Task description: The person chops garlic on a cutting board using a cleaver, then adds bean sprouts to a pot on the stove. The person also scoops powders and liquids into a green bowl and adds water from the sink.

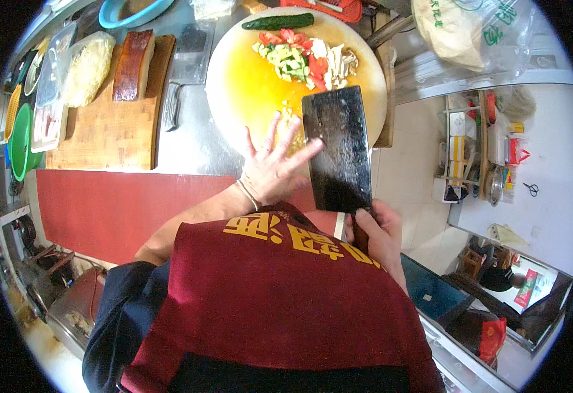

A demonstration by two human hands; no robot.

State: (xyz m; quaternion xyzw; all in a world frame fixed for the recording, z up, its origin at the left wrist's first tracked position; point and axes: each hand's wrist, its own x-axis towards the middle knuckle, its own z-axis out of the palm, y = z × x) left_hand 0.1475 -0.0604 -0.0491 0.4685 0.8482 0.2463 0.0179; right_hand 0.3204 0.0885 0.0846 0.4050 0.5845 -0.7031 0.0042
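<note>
My right hand (379, 237) grips the handle of a broad black cleaver (336, 141), its blade slanting over the near edge of a round cutting board (231, 92). My left hand (275, 157) is spread open at the near edge of the board, its thumb against or just over the blade. Beside those fingers lie small pale yellow chopped bits (291, 114), partly hidden by hand and blade. Farther back sit green cucumber pieces (288, 62), red tomato pieces (318, 65) and whitish strips (341, 63). A whole cucumber (278, 21) rests near the board's far rim.
At left, a wooden board (103, 134) bears a browned slab of meat (133, 65) and a bag of pale shreds (89, 69). A black-handled knife (172, 107) lies beside it. A blue basin (132, 13), green basin (21, 141) and large plastic bag (457, 33) stand around.
</note>
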